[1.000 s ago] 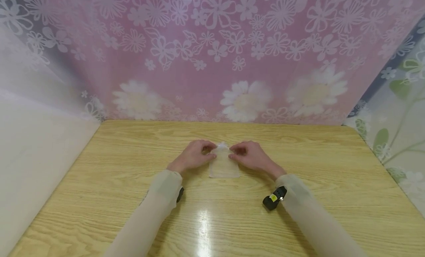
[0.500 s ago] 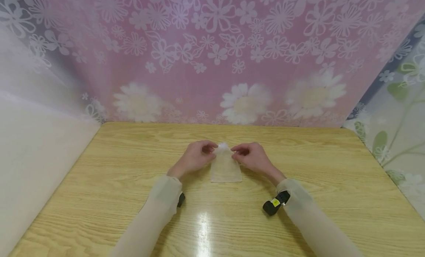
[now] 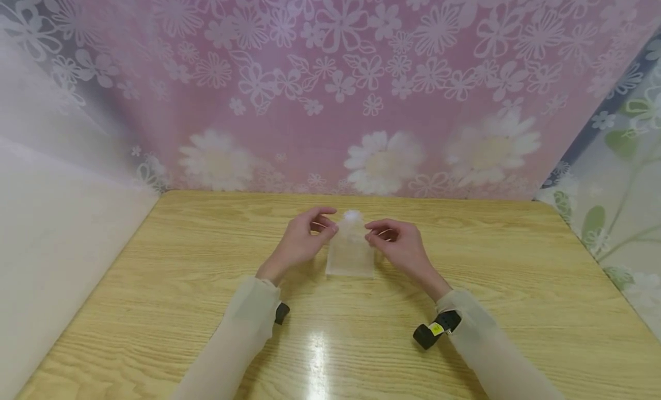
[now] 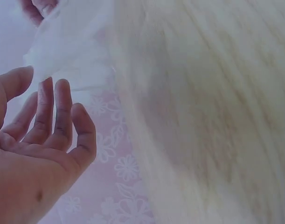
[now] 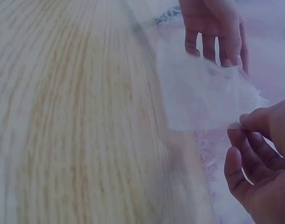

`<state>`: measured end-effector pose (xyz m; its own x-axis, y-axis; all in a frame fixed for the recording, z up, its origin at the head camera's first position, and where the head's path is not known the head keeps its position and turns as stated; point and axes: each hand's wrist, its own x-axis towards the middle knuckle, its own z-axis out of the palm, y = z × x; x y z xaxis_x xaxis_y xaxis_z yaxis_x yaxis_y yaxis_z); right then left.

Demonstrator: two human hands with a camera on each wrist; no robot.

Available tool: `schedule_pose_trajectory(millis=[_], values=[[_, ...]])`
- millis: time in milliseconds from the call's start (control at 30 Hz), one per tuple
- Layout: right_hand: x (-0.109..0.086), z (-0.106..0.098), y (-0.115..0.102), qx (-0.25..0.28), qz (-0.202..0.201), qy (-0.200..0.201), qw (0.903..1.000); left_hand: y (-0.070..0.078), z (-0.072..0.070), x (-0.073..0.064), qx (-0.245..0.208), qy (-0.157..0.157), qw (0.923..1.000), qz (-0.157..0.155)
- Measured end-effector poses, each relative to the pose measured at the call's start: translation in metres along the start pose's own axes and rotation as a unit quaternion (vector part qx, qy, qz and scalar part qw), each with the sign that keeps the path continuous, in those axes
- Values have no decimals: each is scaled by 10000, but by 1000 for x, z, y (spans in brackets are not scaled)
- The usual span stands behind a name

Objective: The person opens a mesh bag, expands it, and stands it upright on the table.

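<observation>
A small white sheer pouch [image 3: 351,253] with a gathered, ruffled top stands at the middle of the table between my two hands. My left hand [image 3: 302,236] is at the pouch's left side, fingers spread and loosely bent. In the left wrist view, the thumb and fingertips of the left hand [image 4: 49,135] stand apart, with the pouch [image 4: 77,42] just beyond them. On the other side, my right hand [image 3: 403,245] pinches the pouch's edge near the gathered neck. The right wrist view shows the thumb and forefinger of that hand [image 5: 261,154] meeting at the sheer fabric [image 5: 198,93].
The wood-grain table [image 3: 181,296] spreads around both arms. A pink flowered cloth [image 3: 289,136] hangs behind its far edge. White cloth [image 3: 67,216] borders the left side, and a leaf-patterned cloth [image 3: 625,176] the right. A black wrist camera [image 3: 428,334] sits by the right sleeve.
The ruffled top of the pouch has risen and stands farther from me. My left hand has spread its fingers, and my right hand has shifted slightly to the right.
</observation>
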<state>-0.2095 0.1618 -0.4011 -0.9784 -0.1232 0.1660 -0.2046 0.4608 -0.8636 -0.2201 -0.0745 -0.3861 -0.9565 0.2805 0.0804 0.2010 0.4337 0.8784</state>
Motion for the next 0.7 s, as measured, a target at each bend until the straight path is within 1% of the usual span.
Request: schedule_pose_trajectory(millis=[200, 333, 433, 567, 700], values=[[-4, -1, -4, 18, -215, 181, 9996, 4, 0, -2, -75, -85, 9997, 238], [-6, -1, -7, 1, -352, 291, 9990, 9, 1, -3, 15, -39, 9996, 275], [-8, -1, -10, -42, -447, 381, 9983, 12, 2, -5, 152, 51, 9995, 285], [-12, -1, -12, -42, -589, 436, 9973, 13, 3, -6, 369, 275, 9984, 322], [-16, 0, -11, -13, -664, 456, 9968, 11, 5, -7, 301, 412, 9979, 388]])
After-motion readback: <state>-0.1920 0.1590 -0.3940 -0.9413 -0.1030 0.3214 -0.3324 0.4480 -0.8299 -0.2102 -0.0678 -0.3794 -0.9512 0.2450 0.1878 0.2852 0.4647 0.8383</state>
